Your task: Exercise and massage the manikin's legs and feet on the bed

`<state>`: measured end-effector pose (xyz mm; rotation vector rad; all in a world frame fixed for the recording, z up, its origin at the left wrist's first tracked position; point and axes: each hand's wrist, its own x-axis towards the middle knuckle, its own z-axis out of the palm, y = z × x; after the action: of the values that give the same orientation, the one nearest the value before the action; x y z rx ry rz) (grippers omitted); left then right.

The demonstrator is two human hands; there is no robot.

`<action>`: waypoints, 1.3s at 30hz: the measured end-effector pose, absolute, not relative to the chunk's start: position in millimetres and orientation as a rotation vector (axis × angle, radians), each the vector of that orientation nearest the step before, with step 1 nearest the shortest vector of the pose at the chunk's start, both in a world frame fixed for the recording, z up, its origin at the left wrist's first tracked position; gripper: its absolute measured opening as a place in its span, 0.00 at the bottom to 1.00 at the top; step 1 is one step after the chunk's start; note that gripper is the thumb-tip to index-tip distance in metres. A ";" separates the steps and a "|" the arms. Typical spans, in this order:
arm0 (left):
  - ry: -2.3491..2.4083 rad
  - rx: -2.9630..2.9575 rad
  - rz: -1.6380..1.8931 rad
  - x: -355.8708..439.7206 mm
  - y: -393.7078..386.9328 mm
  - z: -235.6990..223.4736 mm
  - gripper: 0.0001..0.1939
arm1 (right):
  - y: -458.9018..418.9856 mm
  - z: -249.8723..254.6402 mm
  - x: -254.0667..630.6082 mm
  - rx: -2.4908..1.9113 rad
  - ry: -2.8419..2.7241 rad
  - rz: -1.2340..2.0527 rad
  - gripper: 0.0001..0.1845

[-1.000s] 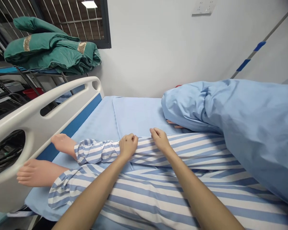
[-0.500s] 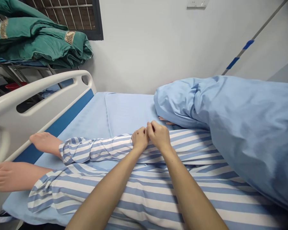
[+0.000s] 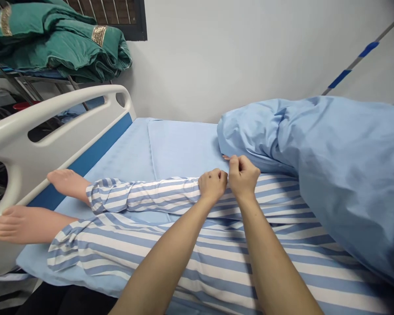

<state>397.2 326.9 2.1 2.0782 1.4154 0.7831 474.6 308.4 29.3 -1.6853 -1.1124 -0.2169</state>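
Pyjama trousers (image 3: 144, 194), blue-and-white striped, on a care mannequin (image 3: 68, 183) lying on a hospital bed (image 3: 184, 144): where do they sit?

Across the bed's middle, cuffs toward 9 o'clock, bare feet (image 3: 28, 224) just past them beside the white bed end panel (image 3: 29, 131). One leg runs on under both hands at the centre.

And the hands?

Left hand (image 3: 212, 184) and right hand (image 3: 243, 177) sit side by side, almost touching. The fingers (image 3: 240, 162) are clenched, tips down on the striped cloth. Whether they hold a pinch of it, I cannot tell.

Step in hand?

By the pose, working that cloth, close to the blue duvet (image 3: 315, 175) at 3 o'clock. Mannequin fingertips (image 3: 226, 157) poke from under it near 12.

What does the next move call for?

Care, I'd judge: the duvet fold and those fingertips lie just beyond the knuckles.

Anything else?

Green quilts (image 3: 52, 39) on a metal rack (image 3: 19, 81) at 10 o'clock.
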 end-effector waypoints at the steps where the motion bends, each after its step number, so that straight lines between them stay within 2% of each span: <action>1: 1.388 2.087 0.774 396.1 328.2 1.6 0.17 | 306.8 29.1 477.1 -1.730 -1.111 -0.260 0.19; 6: 1.092 2.042 0.744 382.5 334.3 2.5 0.16 | 309.7 10.9 487.8 -2.105 -1.090 -0.129 0.18; 9: 1.007 1.913 0.781 347.9 341.8 1.3 0.18 | 312.1 6.5 486.3 -2.202 -1.093 -0.128 0.18; 17: 1.504 1.747 1.009 163.6 391.7 10.0 0.18 | 312.8 10.7 480.5 -2.272 -1.062 -0.133 0.19; 21: 1.733 1.812 0.985 111.6 390.4 -2.7 0.16 | 314.4 5.5 481.9 -2.247 -1.079 -0.193 0.17; 25: 1.980 2.014 0.721 98.6 383.9 -13.9 0.14 | 314.6 -1.4 484.3 -2.265 -1.117 -0.237 0.17; 32: 2.023 2.149 0.489 100.9 383.7 -15.8 0.14 | 321.2 12.7 477.7 -2.327 -1.140 -0.115 0.17; 35: 2.018 2.171 0.436 103.1 382.1 -15.3 0.14 | 336.6 29.2 428.0 -2.067 -1.243 -0.045 0.17; 39: 1.996 2.194 0.408 102.4 383.5 -13.1 0.15 | 361.6 31.5 305.4 -1.635 -1.463 0.161 0.20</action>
<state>102.4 383.5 -13.1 2.1941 1.9958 0.4078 305.4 361.6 31.5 -1.6353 -1.4626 0.1610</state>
